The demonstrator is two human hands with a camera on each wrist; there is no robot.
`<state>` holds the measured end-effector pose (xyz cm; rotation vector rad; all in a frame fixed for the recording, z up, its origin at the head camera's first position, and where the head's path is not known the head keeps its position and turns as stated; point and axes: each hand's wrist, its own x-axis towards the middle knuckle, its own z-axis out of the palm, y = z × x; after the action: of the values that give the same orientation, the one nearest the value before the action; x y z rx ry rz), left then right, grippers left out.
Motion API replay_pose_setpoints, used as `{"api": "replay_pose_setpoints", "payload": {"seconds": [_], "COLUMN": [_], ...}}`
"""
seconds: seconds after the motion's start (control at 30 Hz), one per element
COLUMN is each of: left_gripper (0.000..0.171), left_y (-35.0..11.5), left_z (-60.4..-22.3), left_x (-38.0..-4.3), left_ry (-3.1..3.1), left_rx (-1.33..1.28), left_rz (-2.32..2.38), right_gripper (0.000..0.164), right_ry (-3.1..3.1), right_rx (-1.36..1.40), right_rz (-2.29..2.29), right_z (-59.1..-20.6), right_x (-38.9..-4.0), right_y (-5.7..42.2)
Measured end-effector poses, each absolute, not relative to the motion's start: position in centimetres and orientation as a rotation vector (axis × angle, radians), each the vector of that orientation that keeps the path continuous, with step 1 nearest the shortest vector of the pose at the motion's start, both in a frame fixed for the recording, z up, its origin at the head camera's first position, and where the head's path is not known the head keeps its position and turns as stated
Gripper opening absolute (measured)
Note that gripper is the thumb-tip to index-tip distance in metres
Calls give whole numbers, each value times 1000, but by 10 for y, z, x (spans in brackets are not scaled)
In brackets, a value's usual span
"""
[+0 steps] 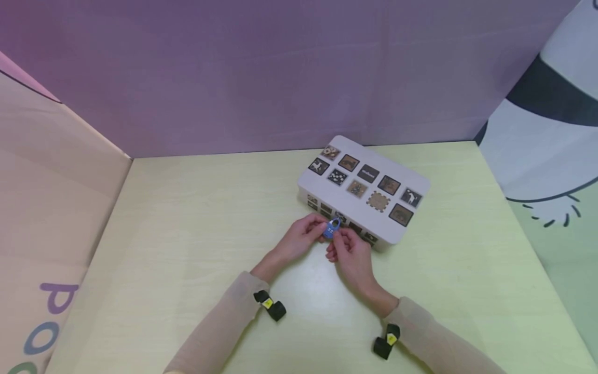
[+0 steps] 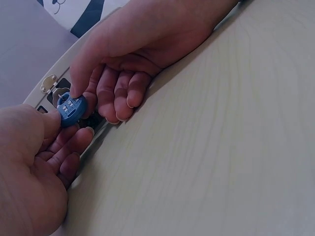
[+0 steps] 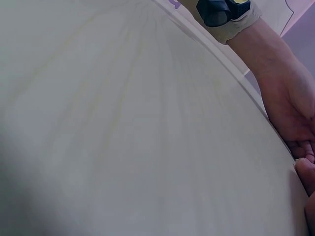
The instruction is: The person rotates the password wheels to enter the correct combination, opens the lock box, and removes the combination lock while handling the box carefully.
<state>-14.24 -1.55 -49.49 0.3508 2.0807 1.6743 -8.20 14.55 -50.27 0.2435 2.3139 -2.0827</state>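
Observation:
Between both hands is a small blue combination padlock (image 1: 331,229), close to the front side of a white box (image 1: 383,223). My left hand (image 1: 297,240) pinches the lock from the left between thumb and fingers. From the other side, my right hand (image 1: 356,259) pinches it too, its thumb at the lock's edge. The left wrist view shows number dials on the face of the padlock (image 2: 72,109). Beside it is a metal latch (image 2: 49,83) on the box. The right wrist view does not show the lock; the left hand (image 3: 290,105) appears there at the right edge.
Square pictures cover the lid and front side of the box, which sits at an angle toward the back of the pale wooden table (image 1: 196,223). A purple backdrop (image 1: 243,78) rises behind the table, with printed panels on either side. Black straps circle both sleeves.

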Motion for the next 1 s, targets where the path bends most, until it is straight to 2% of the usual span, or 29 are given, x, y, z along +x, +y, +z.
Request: {"api": "replay_pose_setpoints", "payload": {"seconds": [1.0], "left_gripper": [23], "left_y": [-16], "left_z": [-496], "left_x": [-143], "left_ry": [2075], "left_rx": [353], "left_rz": [1682], "right_gripper": [23], "right_ry": [2324], "right_rx": [209], "right_rz": [-2108], "right_z": [-503], "right_x": [-81], "right_y": [145]}}
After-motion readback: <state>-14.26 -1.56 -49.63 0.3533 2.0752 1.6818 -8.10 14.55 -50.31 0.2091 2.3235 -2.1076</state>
